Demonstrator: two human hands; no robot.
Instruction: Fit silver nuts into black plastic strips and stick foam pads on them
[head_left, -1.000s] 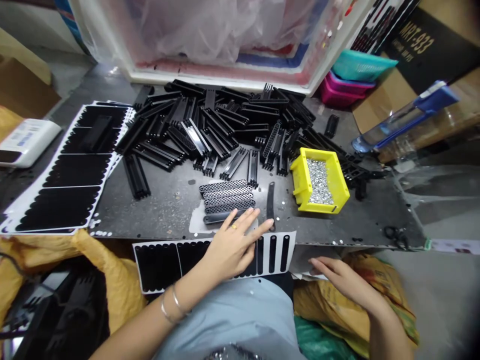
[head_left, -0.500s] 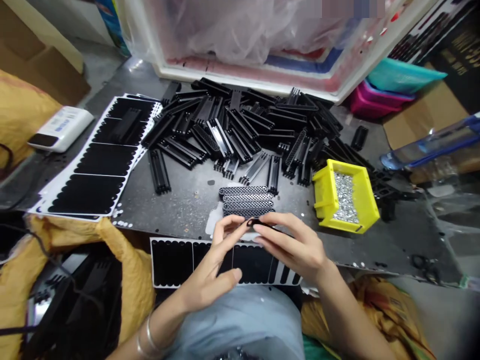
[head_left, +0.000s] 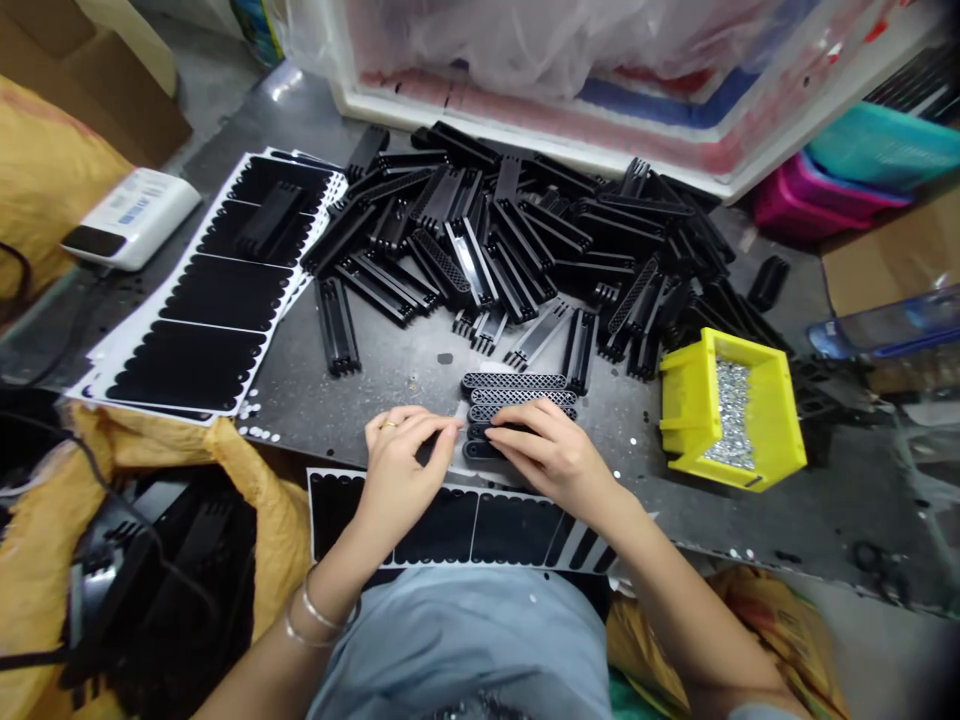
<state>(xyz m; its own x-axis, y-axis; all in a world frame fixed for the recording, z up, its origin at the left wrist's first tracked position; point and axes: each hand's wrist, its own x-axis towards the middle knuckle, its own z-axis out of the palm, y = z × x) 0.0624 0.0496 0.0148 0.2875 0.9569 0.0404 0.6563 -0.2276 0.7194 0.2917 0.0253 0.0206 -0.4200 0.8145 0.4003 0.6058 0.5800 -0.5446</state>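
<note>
your right hand [head_left: 547,458] lies, fingers pressed together, on a stack of black perforated strips [head_left: 519,397]; you cannot tell if it pinches one. your left hand [head_left: 401,470] rests empty on the table [head_left: 390,380], at nine o'clock from the stack.

1 head-worn camera looks forward and down, close above the left hand [head_left: 401,470] and right hand [head_left: 544,460].
</note>
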